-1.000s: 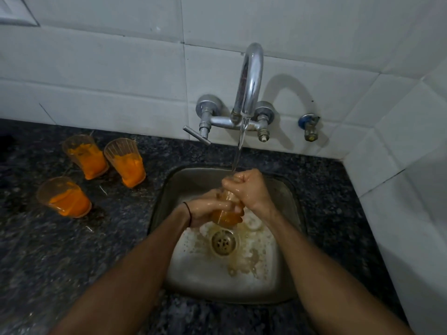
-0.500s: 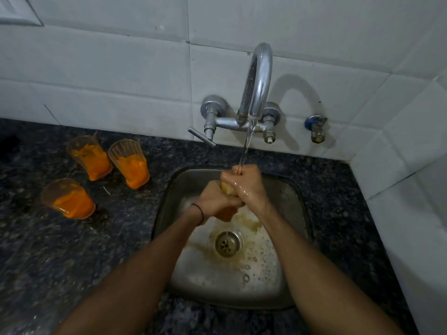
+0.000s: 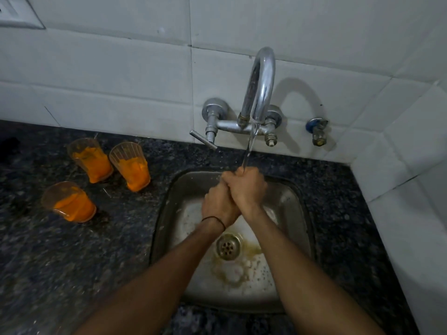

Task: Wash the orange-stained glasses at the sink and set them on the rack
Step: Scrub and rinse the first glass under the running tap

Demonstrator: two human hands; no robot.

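Both hands are clasped together over the steel sink point(image 3: 298, 213), right under the running stream from the chrome tap point(image 3: 260, 83). My left hand point(image 3: 217, 205) is wrapped round the glass from the left, and my right hand point(image 3: 248, 187) is curled over its top, where the water lands. The glass itself is hidden between them. Three orange-stained glasses wait on the dark counter to the left: a back one point(image 3: 90, 160), one beside it point(image 3: 130, 168), and a nearer one point(image 3: 69, 203).
Orange-tinted water and foam lie round the drain point(image 3: 228, 246). The tap's lever point(image 3: 203, 140) juts out to the left, and a small blue-capped valve point(image 3: 318, 131) sits on the tiled wall at right. Speckled dark granite counter point(image 3: 48, 262) surrounds the sink. No rack is in view.
My hands have risen toward the spout and closed tighter together, so the orange glass seen a second ago is now covered. More foam has spread in the sink.
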